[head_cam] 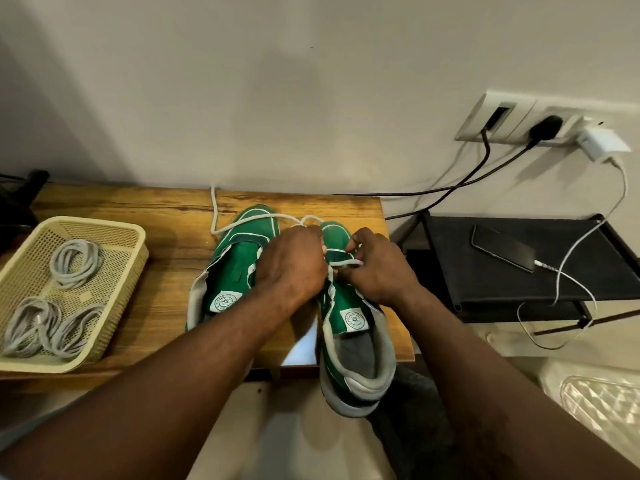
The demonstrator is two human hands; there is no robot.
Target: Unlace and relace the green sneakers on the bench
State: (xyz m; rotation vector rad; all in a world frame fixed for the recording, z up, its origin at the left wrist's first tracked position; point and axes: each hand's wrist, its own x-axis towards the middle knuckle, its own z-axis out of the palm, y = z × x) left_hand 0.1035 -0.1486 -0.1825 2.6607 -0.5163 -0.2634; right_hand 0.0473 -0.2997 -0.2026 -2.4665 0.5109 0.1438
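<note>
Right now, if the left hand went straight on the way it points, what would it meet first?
Probably the toe of the right-hand sneaker, just beyond the left hand; the white lace lies there too, depth unclear.

The wooden bench (pixel 166 216) holds the left sneaker (pixel 239 265) and the right sneaker (pixel 346 301), both green, side by side. A yellow basket (pixel 104 224) sits at its left end. A white lace (pixel 214 209) lies on the wood.

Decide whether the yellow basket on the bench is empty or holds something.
Not empty: the yellow basket holds coiled bundles of grey laces, lying on its perforated floor.
</note>
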